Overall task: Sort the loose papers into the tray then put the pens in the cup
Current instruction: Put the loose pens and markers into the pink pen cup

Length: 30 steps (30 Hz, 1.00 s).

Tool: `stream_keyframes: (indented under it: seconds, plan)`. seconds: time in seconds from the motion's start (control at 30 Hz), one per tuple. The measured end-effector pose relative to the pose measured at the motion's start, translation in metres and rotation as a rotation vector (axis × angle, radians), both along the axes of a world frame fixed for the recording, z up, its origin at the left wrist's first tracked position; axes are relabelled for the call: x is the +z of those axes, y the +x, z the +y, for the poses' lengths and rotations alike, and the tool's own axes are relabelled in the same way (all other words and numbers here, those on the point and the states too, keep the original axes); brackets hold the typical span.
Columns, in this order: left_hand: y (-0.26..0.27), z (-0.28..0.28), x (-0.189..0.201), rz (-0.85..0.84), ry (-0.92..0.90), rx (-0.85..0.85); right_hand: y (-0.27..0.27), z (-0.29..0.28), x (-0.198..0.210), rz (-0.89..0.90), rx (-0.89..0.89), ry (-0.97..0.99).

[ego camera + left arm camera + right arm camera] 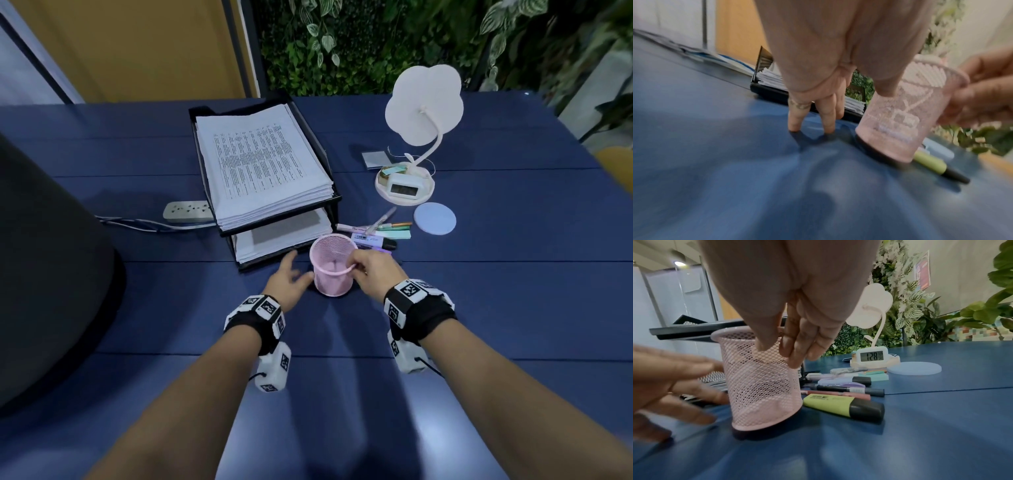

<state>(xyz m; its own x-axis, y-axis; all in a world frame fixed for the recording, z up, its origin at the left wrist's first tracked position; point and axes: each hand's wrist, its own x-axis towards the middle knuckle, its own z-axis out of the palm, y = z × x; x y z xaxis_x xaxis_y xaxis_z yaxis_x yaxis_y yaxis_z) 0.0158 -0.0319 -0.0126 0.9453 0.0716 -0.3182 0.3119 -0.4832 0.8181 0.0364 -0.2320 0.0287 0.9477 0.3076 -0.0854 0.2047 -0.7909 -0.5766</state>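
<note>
An empty pink mesh cup (pixel 333 270) stands on the blue table (pixel 342 394) in front of the black two-tier tray (pixel 337 198), which holds stacked printed papers (pixel 260 164). My right hand (pixel 358 266) pinches the cup's near right rim; in the right wrist view its fingers (pixel 795 352) lie over the cup (pixel 760 379). My left hand (pixel 297 272) is open, fingertips on the table, thumb against the cup's left side (pixel 896 123). Several pens and markers (pixel 376 233) lie loose right of the cup, a green highlighter (pixel 840 405) nearest.
A white flower-shaped lamp with a small clock (pixel 406 186) stands at the back right, a pale blue round coaster (pixel 435 218) beside it. A power strip (pixel 187 210) lies left of the tray. A large dark object (pixel 51 274) fills the left side.
</note>
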Motion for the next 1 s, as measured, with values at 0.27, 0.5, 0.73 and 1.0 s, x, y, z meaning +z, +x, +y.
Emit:
stream_keyframes:
  seconds: [0.27, 0.5, 0.73, 1.0]
  plan:
    - [0.0, 0.001, 0.017, -0.179, -0.13, -0.074, -0.011, 0.011, -0.006, 0.069, -0.008, 0.094]
    - [0.011, 0.003, 0.017, -0.171, 0.198, -0.214, 0.009, 0.0, -0.019, 0.11, -0.306, -0.045]
    - [0.018, 0.002, 0.016, -0.14, 0.142, -0.183, 0.014, -0.006, -0.041, 0.14, -0.153, -0.47]
    - [0.014, 0.003, 0.004, -0.107, -0.171, 0.001, 0.02, -0.004, -0.049, 0.213, -0.131, -0.462]
